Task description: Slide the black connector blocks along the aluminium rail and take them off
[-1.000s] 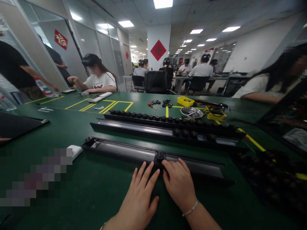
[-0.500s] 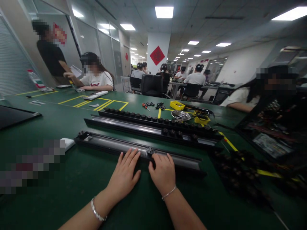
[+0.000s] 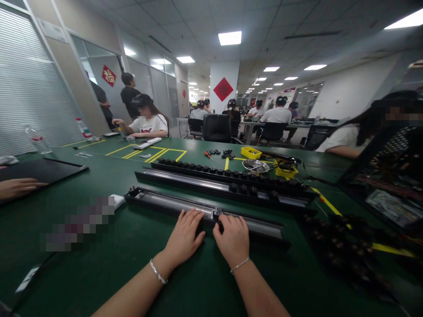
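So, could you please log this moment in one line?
left hand: on nearest rail | right hand: at black block | middle rail: partly filled

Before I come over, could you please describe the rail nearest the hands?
On the green table lie three long rails. Take the rail by the left hand: unlike its neighbours, it shows just two dark knobs, one at its left end, one by the right hand.

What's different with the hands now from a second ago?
The left hand moved left, away from the small black block, and its fingers reach farther over the near rail. Nothing looks newly grabbed or let go. The right hand stayed by the block, and the middle rail looks unmoved.
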A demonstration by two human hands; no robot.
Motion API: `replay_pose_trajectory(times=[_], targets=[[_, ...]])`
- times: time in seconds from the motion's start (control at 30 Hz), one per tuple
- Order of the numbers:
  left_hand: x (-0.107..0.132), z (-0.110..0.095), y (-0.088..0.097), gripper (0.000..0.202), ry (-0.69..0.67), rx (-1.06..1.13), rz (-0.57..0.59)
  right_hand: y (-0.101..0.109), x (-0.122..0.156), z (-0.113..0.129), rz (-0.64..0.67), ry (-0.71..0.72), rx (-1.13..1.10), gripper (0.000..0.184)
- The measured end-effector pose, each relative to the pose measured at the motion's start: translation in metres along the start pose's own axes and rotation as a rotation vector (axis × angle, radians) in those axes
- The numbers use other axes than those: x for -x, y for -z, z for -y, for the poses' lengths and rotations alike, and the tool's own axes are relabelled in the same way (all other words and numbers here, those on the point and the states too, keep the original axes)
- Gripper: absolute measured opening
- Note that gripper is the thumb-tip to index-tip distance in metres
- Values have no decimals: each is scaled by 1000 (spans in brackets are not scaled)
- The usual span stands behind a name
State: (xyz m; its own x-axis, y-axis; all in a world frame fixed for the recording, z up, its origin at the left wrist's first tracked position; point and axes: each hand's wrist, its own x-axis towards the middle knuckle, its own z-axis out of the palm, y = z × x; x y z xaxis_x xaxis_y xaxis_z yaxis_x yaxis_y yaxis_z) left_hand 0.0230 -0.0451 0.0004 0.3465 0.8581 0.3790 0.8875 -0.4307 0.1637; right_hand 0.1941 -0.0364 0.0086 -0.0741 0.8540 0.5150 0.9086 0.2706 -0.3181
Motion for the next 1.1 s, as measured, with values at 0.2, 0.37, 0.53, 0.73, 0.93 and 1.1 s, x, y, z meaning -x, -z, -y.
replay_pose_trajectory(times=[0.2,0.37,0.53,0.73,0.93,1.1], targets=[[-9,-11,1,43,93,46,-39,5,7,-9,-60,59,-153,26],[-22,-26,-3,42,194,83,-68,36,55,-27,29,166,-82,38],[-35,-44,-9,40,278,78,-88,63,86,-77,26,141,86,46],[-47,-59,-20,33,206,15,-103,58,62,-115,-87,-248,24,47],[-48,-59,-23,33,137,8,-106,54,55,-110,1,-366,-170,47],[-45,-64,-26,40,73,15,-116,56,54,-111,-27,-371,-214,47]])
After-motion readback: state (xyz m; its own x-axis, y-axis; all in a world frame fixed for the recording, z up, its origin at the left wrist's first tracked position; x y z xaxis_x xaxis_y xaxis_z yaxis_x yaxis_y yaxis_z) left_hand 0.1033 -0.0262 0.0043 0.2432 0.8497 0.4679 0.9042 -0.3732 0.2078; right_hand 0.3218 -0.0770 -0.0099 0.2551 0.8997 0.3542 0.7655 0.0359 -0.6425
